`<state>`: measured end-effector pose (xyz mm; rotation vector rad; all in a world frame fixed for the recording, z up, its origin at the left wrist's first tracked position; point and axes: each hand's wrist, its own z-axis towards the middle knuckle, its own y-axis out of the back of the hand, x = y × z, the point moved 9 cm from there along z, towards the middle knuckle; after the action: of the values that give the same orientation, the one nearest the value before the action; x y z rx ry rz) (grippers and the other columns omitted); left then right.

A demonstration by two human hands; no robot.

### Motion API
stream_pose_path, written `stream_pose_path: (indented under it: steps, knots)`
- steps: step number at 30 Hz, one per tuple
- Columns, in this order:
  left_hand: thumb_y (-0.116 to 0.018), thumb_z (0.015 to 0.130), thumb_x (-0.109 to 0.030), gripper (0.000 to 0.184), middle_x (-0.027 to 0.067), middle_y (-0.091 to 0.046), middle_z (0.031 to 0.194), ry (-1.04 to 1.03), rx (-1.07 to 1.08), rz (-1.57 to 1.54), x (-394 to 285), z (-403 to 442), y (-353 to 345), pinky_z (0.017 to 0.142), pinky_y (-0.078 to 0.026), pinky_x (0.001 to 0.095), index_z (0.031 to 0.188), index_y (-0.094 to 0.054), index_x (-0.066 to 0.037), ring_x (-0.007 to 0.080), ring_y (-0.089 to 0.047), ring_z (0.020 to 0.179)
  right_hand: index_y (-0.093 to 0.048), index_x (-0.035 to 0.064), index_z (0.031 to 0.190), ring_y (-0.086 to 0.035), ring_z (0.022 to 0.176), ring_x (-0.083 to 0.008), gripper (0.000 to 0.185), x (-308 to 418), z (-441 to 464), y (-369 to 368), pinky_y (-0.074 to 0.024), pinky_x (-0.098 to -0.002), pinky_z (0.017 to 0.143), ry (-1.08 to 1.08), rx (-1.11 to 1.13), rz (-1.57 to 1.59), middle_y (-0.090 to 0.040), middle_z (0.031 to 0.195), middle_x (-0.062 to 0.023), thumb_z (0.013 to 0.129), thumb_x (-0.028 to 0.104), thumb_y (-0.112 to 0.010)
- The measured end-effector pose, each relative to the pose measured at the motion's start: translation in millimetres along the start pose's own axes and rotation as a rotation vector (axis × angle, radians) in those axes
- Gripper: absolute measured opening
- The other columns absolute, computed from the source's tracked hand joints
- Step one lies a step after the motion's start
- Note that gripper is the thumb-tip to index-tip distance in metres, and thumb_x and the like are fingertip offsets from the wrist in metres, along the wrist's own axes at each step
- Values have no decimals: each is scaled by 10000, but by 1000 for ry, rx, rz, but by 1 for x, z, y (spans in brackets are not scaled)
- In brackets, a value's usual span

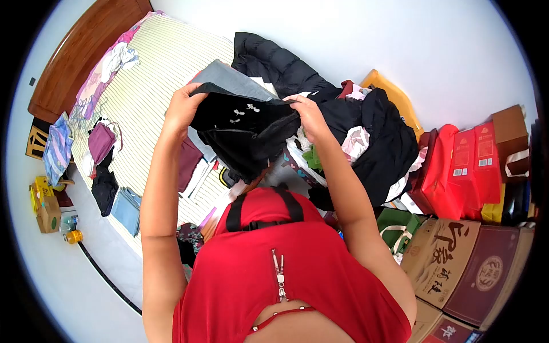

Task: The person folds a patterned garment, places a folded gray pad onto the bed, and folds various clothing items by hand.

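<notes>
A black garment (pixel 243 134) hangs spread out in front of me over the bed, its opening stretched wide and small pale marks showing on the dark cloth. My left hand (pixel 182 108) pinches its upper left corner. At the upper right corner, the fingers of my right hand (pixel 309 117) are closed on the same edge. The lower part drops in folds, and its exact kind is not plain. Behind it lies folded grey-blue cloth (pixel 220 77). A maroon folded cloth (pixel 189 163) sits below my left hand. Close to my right hand is a pile of dark clothes (pixel 386 143).
The bed (pixel 163 63) has a striped sheet and a wooden headboard (pixel 86 51). A black puffer jacket (pixel 280 63) lies by the wall. Folded jeans (pixel 126 210) and a purple garment (pixel 102 143) rest at left. Red boxes (pixel 466 163) and cardboard cartons (pixel 440 260) stand at right.
</notes>
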<state>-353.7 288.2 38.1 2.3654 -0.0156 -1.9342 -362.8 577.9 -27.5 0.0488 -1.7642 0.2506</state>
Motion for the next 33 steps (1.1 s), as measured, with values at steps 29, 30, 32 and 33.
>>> stream_pose_path:
  steps: [29, 30, 32, 33]
  knots:
    - [-545, 914, -359, 293, 25, -629, 991, 322, 155, -179, 206, -4, -64, 854, -413, 298, 1065, -600, -115, 134, -553, 934, -430, 39, 1315, -540, 1114, -247, 565, 24, -31, 2, -415, -341, 963, 151, 137, 320, -570, 1192, -125, 817, 202, -640]
    - [-547, 909, -363, 321, 29, -610, 1079, 366, 200, -143, 222, -13, -73, 870, -405, 320, 1116, -589, -122, 145, -535, 997, -432, 39, 1312, -540, 1114, -248, 561, 25, -33, 4, -415, -342, 963, 151, 127, 337, -570, 1192, -126, 817, 203, -639]
    - [-540, 913, -348, 355, 40, -589, 1131, 423, 271, -142, 247, -26, -93, 924, -369, 335, 1183, -570, -120, 164, -513, 1053, -437, 38, 1306, -540, 1113, -251, 555, 26, -37, 9, -415, -343, 964, 149, 107, 368, -569, 1191, -127, 816, 205, -637]
    - [-541, 913, -344, 370, 36, -587, 1129, 442, 299, -167, 251, -30, -103, 939, -357, 339, 1198, -566, -111, 168, -508, 1061, -439, 38, 1304, -540, 1112, -252, 552, 25, -38, 11, -415, -344, 964, 147, 96, 370, -569, 1190, -128, 816, 206, -636]
